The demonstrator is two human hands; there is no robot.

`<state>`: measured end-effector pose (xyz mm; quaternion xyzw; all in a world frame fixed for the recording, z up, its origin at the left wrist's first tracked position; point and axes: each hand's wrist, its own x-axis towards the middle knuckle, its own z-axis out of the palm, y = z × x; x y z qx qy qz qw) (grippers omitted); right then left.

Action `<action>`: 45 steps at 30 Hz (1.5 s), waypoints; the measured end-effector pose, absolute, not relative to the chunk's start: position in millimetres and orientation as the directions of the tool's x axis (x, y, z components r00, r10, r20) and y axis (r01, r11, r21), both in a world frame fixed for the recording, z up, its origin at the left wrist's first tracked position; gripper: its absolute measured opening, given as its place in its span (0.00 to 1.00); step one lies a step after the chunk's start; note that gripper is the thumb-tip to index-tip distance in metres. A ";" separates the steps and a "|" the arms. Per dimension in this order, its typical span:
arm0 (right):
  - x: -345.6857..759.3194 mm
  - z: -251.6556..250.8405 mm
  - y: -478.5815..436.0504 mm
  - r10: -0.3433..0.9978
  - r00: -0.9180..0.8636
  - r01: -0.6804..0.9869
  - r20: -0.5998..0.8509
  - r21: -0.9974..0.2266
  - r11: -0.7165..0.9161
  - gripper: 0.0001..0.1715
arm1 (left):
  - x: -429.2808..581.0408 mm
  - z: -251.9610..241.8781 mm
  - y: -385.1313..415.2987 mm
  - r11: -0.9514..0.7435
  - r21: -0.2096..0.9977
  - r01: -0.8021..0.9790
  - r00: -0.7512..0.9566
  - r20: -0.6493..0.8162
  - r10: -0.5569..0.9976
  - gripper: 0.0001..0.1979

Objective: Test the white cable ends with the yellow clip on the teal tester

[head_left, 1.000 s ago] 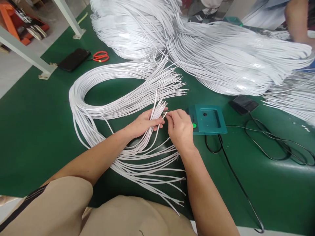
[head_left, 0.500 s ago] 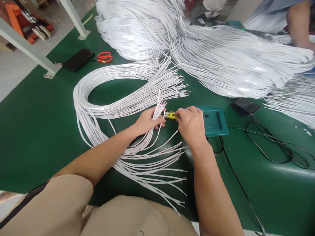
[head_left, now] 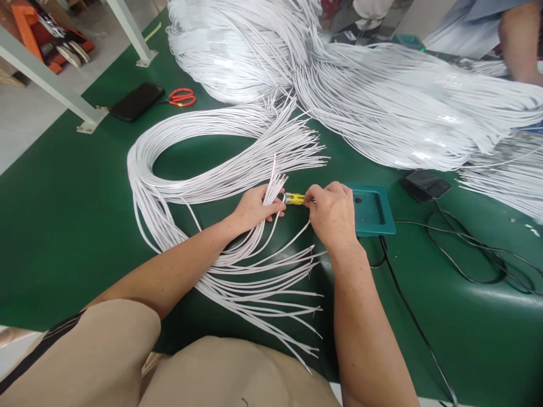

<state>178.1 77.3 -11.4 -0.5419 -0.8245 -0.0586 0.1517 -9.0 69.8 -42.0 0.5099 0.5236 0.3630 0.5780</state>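
Note:
My left hand [head_left: 254, 209] is closed round a small bunch of white wires [head_left: 274, 192], whose stripped-looking tips stick up past the fingers. Pinched in my right hand [head_left: 333, 215] is a small yellow hand tool [head_left: 296, 199] with a metallic end; its exact kind is hard to make out. That end reaches to one wire tip beside the left fingers. Under the left forearm, loose white wires [head_left: 254, 281] fan out to the right. They come from a bent bundle of white wires [head_left: 139, 161] lying behind the left hand.
A teal tray [head_left: 387, 209] lies just behind my right hand. Black cables [head_left: 475, 237] and a black box [head_left: 425, 185] are to the right. Large heaps of white wire [head_left: 394, 102] cover the back. Red-handled scissors [head_left: 182, 97] and a black phone-like slab [head_left: 137, 102] lie back left. Another person's arm [head_left: 520, 42] shows.
The yellow tool has turned slightly, and my right fingers have shifted a little on it. My left hand keeps its hold on the wires. The whole view has shifted slightly.

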 end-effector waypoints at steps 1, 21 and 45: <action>178.2 -11.4 77.4 0.879 -0.363 0.913 0.309 -0.071 0.402 0.13 | -9.0 -42.3 70.0 0.225 0.968 0.112 0.190 -0.244 0.951 0.23; 199.1 -16.0 67.0 0.906 -0.043 0.995 0.422 -0.065 0.078 0.25 | -12.0 -45.7 71.9 0.299 0.953 0.054 0.239 -0.303 0.923 0.23; 156.6 6.9 38.9 0.933 -0.275 0.569 -0.231 -0.821 -0.036 0.13 | -19.2 -38.8 65.2 0.246 0.968 -0.052 0.254 -0.225 0.941 0.23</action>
